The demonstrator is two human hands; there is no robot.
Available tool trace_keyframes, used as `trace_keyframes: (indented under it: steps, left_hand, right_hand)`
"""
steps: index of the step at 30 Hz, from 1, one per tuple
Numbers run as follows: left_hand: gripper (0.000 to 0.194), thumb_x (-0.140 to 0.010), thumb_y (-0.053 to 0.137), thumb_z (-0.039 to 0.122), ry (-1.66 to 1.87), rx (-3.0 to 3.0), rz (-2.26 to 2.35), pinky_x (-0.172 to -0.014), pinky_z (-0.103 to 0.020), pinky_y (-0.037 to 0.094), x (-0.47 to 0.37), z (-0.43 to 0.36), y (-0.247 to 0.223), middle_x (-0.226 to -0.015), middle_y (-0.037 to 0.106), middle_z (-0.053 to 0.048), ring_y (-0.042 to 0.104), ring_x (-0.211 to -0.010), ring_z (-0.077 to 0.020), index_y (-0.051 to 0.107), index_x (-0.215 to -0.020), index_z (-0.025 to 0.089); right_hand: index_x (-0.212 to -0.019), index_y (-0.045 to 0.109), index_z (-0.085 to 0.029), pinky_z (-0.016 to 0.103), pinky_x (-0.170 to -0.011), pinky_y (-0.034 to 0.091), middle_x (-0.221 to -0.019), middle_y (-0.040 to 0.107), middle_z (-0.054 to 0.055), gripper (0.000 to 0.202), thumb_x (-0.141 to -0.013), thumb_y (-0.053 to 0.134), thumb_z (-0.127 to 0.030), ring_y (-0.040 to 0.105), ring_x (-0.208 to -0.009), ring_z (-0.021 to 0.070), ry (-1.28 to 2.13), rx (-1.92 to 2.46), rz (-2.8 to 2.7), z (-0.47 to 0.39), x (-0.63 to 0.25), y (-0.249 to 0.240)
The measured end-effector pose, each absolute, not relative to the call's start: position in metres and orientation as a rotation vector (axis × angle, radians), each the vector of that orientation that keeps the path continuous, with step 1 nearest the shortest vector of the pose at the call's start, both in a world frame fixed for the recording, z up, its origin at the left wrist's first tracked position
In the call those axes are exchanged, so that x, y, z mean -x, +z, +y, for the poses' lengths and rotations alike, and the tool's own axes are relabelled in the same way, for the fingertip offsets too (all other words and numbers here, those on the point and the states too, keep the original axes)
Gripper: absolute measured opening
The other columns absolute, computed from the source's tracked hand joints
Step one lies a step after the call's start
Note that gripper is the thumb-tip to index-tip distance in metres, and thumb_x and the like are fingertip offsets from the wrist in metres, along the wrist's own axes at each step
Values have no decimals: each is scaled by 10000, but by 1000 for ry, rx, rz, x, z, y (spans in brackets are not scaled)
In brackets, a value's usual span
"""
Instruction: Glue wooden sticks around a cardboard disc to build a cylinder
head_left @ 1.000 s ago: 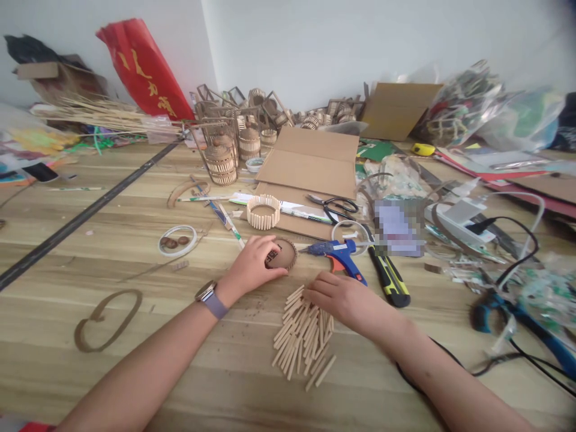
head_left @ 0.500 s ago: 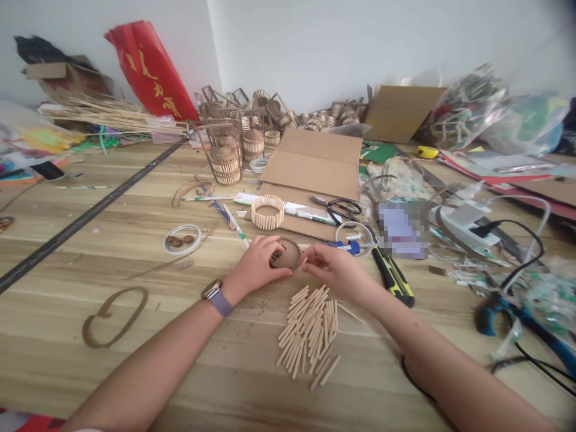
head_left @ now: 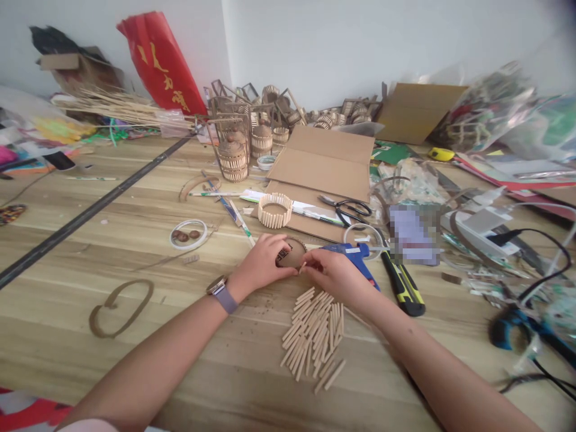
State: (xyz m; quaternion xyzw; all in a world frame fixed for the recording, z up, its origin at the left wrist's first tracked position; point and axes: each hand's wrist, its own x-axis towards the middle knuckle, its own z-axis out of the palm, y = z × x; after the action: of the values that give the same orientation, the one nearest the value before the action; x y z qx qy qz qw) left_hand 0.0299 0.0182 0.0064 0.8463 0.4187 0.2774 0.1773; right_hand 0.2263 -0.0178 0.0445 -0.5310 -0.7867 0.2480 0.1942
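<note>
My left hand (head_left: 265,261) is closed around the left side of a round brown cardboard piece (head_left: 290,255) with dark printing on it. At the right edge of that piece, my right hand (head_left: 330,270) pinches a short wooden stick (head_left: 303,267) between thumb and fingertips, its end against or very near the rim. Just below my right hand lies a heap of short wooden sticks (head_left: 312,336). Beyond the hands sits a ring of upright sticks (head_left: 275,211). A blue glue gun (head_left: 360,259) rests behind my right hand, partly hidden by it.
Black scissors (head_left: 351,210) lie on cardboard (head_left: 324,159). A yellow-black utility knife (head_left: 402,285) is at the right, near cables and pliers (head_left: 504,330). A white tape ring (head_left: 188,234) holds brown beads at the left. Small stick-sided baskets (head_left: 234,159) stand at the back.
My right hand has brought the stick closer to the cardboard's edge. More of the glue gun shows behind it. The whole view has shifted slightly, with things appearing farther right.
</note>
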Motion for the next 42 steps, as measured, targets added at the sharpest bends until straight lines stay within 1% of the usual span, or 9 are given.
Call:
trace_keyframes:
  steps: [5, 8, 11, 14, 22, 30, 33, 42]
  left_hand:
    - [331, -697, 825, 326, 781, -2400, 1184, -999, -513, 454, -30, 18, 7, -1279, 608, -120, 527, -1200, -320, 612, -925, 214]
    - [339, -689, 834, 314, 785, -2396, 1186, -1004, -505, 453, -30, 18, 7, -1284, 604, -129, 523, -1204, -319, 612, -921, 203]
    - [339, -690, 836, 314, 778, -2395, 1190, -1001, -500, 459, -31, 18, 7, -1278, 607, -135, 524, -1203, -321, 613, -917, 198]
    - [334, -693, 833, 315, 777, -2400, 1196, -998, -509, 460, -31, 18, 7, -1275, 610, -119, 527, -1202, -319, 612, -921, 212]
    - [336, -679, 841, 305, 786, -2406, 1207, -1000, -507, 461, -31, 18, 6, -1266, 613, -127, 537, -1187, -324, 616, -912, 212]
    - [272, -695, 828, 300, 783, -2431, 1173, -990, -514, 467, -31, 18, 6, -1246, 613, -120, 530, -1177, -324, 616, -836, 203]
    - [269, -700, 825, 292, 773, -2441, 1157, -988, -508, 468, -30, 18, 8, -1252, 603, -138, 524, -1175, -328, 615, -832, 189]
    - [256, -701, 816, 271, 801, -2468, 1155, -982, -514, 469, -31, 18, 5, -1233, 605, -131, 530, -1164, -330, 602, -821, 195]
  right_hand:
    - [-786, 641, -201, 243, -569, 395, -700, 679, 6, 119, -818, 541, -144, 586, -602, 149, 661, 1490, -2229, -18, -226, 44]
    - [-800, 635, -199, 243, -571, 397, -719, 680, 10, 110, -825, 541, -148, 589, -613, 150, 642, 1489, -2230, -18, -226, 43]
    - [-824, 627, -195, 250, -592, 409, -750, 684, 24, 116, -833, 527, -138, 607, -649, 162, 600, 1485, -2242, -17, -225, 40]
    - [-835, 611, -189, 255, -619, 414, -784, 685, 39, 108, -839, 524, -125, 622, -694, 172, 550, 1470, -2258, -17, -224, 37]
    - [-821, 559, -202, 242, -602, 395, -768, 667, 26, 84, -851, 540, -126, 604, -674, 165, 528, 1421, -2235, -19, -224, 32]
    - [-805, 546, -211, 241, -608, 400, -757, 662, 18, 93, -851, 536, -131, 605, -668, 163, 535, 1389, -2207, -19, -225, 28]
    - [-806, 543, -215, 243, -610, 403, -763, 662, 19, 92, -846, 542, -132, 607, -670, 165, 535, 1387, -2203, -19, -226, 27]
    - [-803, 528, -219, 244, -620, 410, -763, 654, 17, 107, -852, 546, -125, 611, -685, 165, 524, 1376, -2208, -19, -226, 25]
